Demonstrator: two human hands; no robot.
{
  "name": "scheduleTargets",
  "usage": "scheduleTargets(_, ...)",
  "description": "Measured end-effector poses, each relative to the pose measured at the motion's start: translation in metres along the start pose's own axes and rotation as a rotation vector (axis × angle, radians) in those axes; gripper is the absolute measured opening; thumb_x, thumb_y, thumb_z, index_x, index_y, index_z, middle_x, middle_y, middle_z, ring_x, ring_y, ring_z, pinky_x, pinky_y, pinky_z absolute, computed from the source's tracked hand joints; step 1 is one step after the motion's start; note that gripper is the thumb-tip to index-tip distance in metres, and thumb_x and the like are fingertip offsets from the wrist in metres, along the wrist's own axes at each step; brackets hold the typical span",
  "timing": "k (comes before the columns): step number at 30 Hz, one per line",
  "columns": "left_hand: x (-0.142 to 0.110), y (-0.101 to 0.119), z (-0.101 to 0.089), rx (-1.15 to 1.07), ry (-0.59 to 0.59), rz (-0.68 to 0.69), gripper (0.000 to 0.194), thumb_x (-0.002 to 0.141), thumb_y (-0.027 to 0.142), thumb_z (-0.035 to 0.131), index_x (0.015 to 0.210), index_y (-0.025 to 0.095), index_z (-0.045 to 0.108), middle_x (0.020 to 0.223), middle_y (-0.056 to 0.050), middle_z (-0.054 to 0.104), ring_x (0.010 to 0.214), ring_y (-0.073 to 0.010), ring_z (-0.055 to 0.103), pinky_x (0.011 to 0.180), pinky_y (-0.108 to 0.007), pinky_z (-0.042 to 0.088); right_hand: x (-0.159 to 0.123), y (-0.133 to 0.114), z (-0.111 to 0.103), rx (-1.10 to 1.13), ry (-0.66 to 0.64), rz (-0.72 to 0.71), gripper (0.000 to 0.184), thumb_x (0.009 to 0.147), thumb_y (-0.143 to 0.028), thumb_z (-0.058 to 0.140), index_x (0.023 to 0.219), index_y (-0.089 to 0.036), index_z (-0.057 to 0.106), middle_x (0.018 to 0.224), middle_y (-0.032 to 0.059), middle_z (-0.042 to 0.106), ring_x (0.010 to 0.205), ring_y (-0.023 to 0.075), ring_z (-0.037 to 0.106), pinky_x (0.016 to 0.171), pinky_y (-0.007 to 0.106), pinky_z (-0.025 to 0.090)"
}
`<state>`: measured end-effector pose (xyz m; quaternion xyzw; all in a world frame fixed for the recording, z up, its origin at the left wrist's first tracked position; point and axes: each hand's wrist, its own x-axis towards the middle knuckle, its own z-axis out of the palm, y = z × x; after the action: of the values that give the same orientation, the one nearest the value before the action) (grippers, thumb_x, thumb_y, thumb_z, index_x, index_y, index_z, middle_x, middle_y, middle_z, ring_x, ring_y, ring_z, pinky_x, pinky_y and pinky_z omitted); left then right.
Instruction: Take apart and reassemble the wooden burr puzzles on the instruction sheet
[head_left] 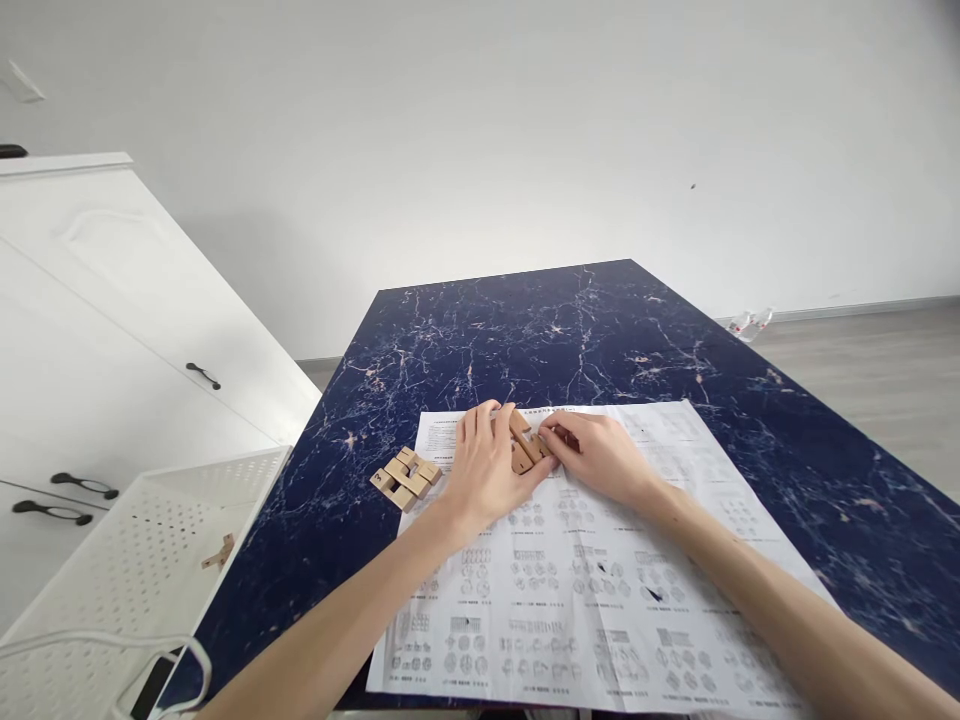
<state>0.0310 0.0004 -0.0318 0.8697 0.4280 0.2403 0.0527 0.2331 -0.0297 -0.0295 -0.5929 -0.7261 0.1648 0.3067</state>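
Notched wooden puzzle pieces [523, 449] lie together on a printed instruction sheet [555, 600], between my two hands. My left hand [484, 455] rests over their left side, fingers curled at the far edge and thumb along the near edge. From the right, my right hand [592, 450] grips the other side with thumb and fingers bent against the wood. Parts of the pieces are hidden under both hands. Left of my left hand sits a separate group of interlocked wooden blocks [407, 478], one marked with a number, partly over the sheet's edge.
The sheet lies on a dark blue marble-patterned table [510, 340]. At the left stand a white perforated basket [161, 515] with a wooden piece [219, 552] in it, a white cable [112, 637] and a white cabinet [142, 320]. Clear bottles [750, 323] are on the floor beyond the table.
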Motion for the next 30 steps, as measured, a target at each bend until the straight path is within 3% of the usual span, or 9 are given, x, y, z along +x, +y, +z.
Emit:
scheduleTargets(5,0.001,0.001,-0.002,-0.056,-0.046,0.021,0.06,0.098,0.054,0.073,0.139,0.018,0.048,0.135,-0.018,0.056,0.13,-0.0385,0.055,0.112,-0.059,0.048,0.0,0.0,0.0,-0.014,-0.002,0.006,0.027,0.107,-0.033,0.049,0.09,-0.026,0.069,0.08,0.0017,0.076,0.068,0.0202,0.064,0.063,0.031,0.039)
scheduleTargets(15,0.003,-0.002,0.0,-0.203,-0.106,0.097,0.078,0.094,0.062,0.077,0.15,0.02,0.044,0.146,-0.018,0.058,0.138,-0.0383,0.053,0.118,-0.059,0.047,0.0,-0.001,0.0,0.019,-0.004,0.016,0.024,0.107,-0.036,0.048,0.095,-0.026,0.067,0.079,0.0008,0.076,0.065,0.02,0.064,0.063,0.032,0.041)
scheduleTargets(24,0.005,0.005,-0.007,-0.298,-0.218,0.106,0.09,0.093,0.076,0.069,0.16,0.023,0.039,0.155,-0.018,0.055,0.147,-0.0384,0.049,0.122,-0.06,0.046,0.002,0.004,0.0,0.1,0.131,0.096,0.023,0.105,-0.039,0.05,0.096,-0.025,0.066,0.072,0.0006,0.073,0.06,0.02,0.063,0.061,0.031,0.042)
scheduleTargets(30,0.005,0.009,-0.011,-0.325,-0.277,0.139,0.089,0.096,0.074,0.065,0.164,0.025,0.035,0.157,-0.017,0.055,0.147,-0.0383,0.048,0.122,-0.06,0.045,0.002,0.005,-0.001,0.078,0.146,0.117,0.025,0.106,-0.04,0.048,0.096,-0.025,0.067,0.072,0.0013,0.074,0.061,0.0203,0.064,0.06,0.031,0.042)
